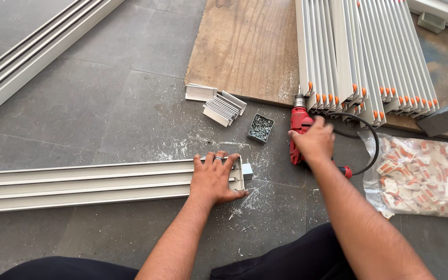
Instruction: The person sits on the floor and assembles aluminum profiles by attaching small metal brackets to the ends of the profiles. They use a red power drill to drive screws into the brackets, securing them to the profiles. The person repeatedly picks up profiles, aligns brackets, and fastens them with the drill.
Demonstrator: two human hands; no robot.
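Observation:
My left hand (214, 179) lies flat with fingers spread on the right end of a long pale aluminium track profile (84, 184) lying on the grey floor. It wears a ring. A small white block (247, 170) sits against the profile's end. My right hand (315, 141) rests on a red corded power drill (299, 127) lying on the floor, its chuck pointing away toward a stack of profiles. Whether the fingers are wrapped round the drill is hidden.
A small open box of screws (261, 127) stands between the hands. Short cut profile pieces (220, 105) lie beyond it. Stacked white profiles with orange fittings (364, 57) rest on a wooden board (245, 46). A clear bag of orange-white fittings (426, 173) lies at right. Metal shavings litter the floor.

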